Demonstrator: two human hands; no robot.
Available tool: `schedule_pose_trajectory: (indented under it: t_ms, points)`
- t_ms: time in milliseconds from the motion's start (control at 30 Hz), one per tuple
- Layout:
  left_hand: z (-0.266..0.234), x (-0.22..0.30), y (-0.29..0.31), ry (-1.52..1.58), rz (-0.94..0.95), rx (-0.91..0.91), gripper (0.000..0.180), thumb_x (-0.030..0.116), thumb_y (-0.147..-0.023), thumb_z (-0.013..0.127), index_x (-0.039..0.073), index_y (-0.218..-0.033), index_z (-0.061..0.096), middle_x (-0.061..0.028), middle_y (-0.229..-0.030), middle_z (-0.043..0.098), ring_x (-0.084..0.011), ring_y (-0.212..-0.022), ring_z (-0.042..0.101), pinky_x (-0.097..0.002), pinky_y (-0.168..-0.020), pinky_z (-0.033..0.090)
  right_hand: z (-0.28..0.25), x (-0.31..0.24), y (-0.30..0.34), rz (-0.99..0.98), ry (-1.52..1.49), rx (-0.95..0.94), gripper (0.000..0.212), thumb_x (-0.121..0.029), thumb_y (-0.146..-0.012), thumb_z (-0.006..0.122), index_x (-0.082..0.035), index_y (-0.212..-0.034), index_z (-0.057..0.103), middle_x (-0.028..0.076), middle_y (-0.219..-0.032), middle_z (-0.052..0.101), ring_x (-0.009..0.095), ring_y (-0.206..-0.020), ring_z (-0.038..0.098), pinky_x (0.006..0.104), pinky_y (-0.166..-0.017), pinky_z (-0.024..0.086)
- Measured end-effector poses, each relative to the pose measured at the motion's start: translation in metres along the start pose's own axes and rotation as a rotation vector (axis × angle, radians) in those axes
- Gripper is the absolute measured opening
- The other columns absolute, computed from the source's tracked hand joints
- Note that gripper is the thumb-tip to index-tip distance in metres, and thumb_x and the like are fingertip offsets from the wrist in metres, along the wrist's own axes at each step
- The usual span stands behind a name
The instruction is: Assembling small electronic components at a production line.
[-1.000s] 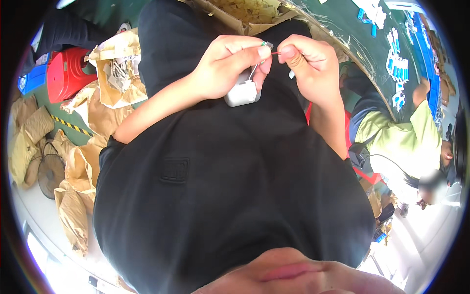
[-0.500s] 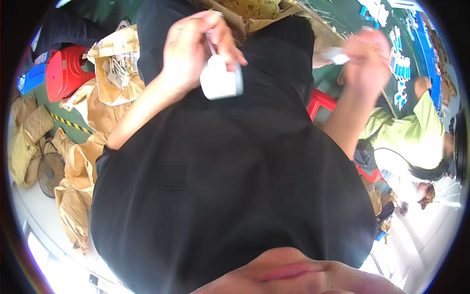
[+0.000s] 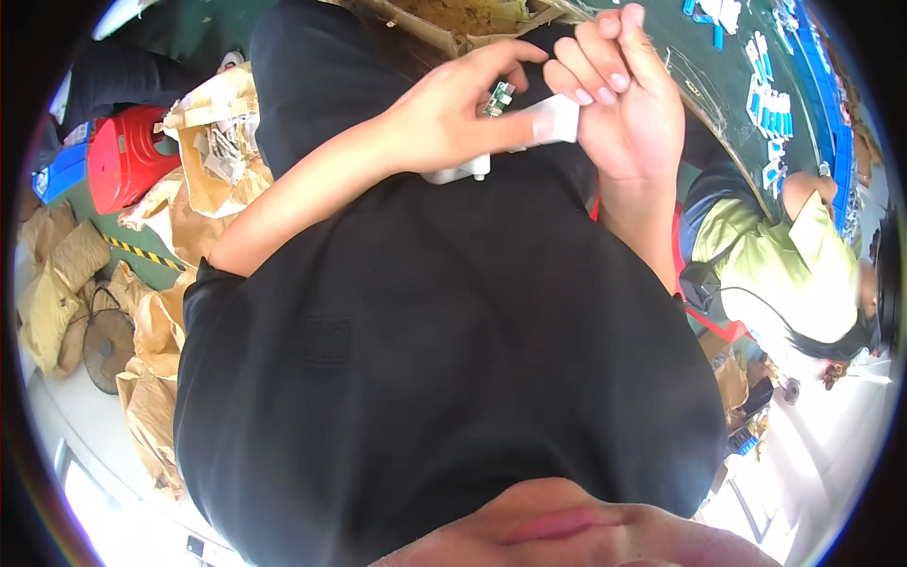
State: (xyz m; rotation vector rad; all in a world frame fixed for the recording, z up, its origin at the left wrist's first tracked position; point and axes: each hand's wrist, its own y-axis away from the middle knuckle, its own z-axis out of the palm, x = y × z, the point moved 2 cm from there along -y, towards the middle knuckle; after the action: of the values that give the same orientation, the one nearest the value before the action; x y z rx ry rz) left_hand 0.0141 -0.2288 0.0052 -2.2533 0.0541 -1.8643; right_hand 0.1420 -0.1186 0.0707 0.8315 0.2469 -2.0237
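Note:
My left hand (image 3: 463, 109) is closed around a white plastic casing (image 3: 461, 172), whose lower edge and small nub show beneath the palm. A small green circuit board (image 3: 499, 99) with metal parts shows between its thumb and forefinger. The left thumb lies on another white plastic piece (image 3: 559, 121), which reaches to my right hand. My right hand (image 3: 628, 109) is turned palm up, fingers curled over beside that piece and meeting its end. How the white pieces and the board join is hidden by the left hand. Both hands are above my lap.
A cardboard box (image 3: 453, 28) with yellowish contents stands beyond my knees. At left are an open brown paper bag (image 3: 227, 142), a red stool (image 3: 128, 156) and a fan (image 3: 109, 345). A person in a yellow-green top (image 3: 784, 246) sits at right near blue-and-white parts (image 3: 775, 113).
My hands have come together: the left moved right and the right moved left, turning its palm up. The circuit board has come into view, and a white piece now bridges the hands.

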Motion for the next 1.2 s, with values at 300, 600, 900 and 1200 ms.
schedule_pose_trajectory:
  t_ms: [300,600,900,1200]
  points:
    - [0.004,-0.010,-0.003,0.059,-0.103,-0.282,0.032,0.029,-0.107,0.057,0.000,-0.119,0.059,-0.0090,-0.094,0.072,-0.0131,-0.084,0.064,-0.0281,-0.075,0.051,-0.017,0.017,-0.024,-0.021,-0.244,0.025,0.034,-0.033,-0.113,0.041,-0.009,-0.094,0.054,-0.003,-0.064,0.035,0.011,-0.054,0.034,0.0283,-0.057,0.035]
    - [0.000,-0.021,0.007,0.458,-0.177,-0.044,0.041,0.035,-0.113,0.037,0.002,-0.106,0.060,-0.0067,-0.079,0.065,-0.0137,-0.073,0.060,-0.0300,-0.071,0.050,-0.045,0.020,-0.027,0.012,-0.378,-0.147,0.033,-0.031,-0.113,0.042,-0.008,-0.093,0.055,-0.004,-0.059,0.031,0.010,-0.054,0.027,0.0269,-0.059,0.028]
    - [0.007,-0.025,0.012,0.436,-0.140,-0.047,0.042,0.036,-0.113,0.037,0.002,-0.105,0.060,-0.0058,-0.077,0.064,-0.0135,-0.073,0.061,-0.0293,-0.070,0.051,-0.041,0.015,-0.006,-0.024,-0.192,-0.051,0.027,-0.023,-0.112,0.045,-0.008,-0.092,0.056,-0.005,-0.060,0.030,0.009,-0.053,0.026,0.0268,-0.057,0.026]
    - [-0.023,-0.061,0.013,0.765,-0.164,0.019,0.056,0.053,-0.108,0.028,0.006,-0.112,0.057,-0.0129,-0.087,0.070,-0.0186,-0.072,0.066,-0.0335,-0.069,0.058,-0.046,-0.060,0.012,-0.266,0.145,-0.177,0.028,-0.023,-0.112,0.045,-0.005,-0.095,0.059,-0.003,-0.066,0.038,0.009,-0.060,0.033,0.0272,-0.060,0.029]
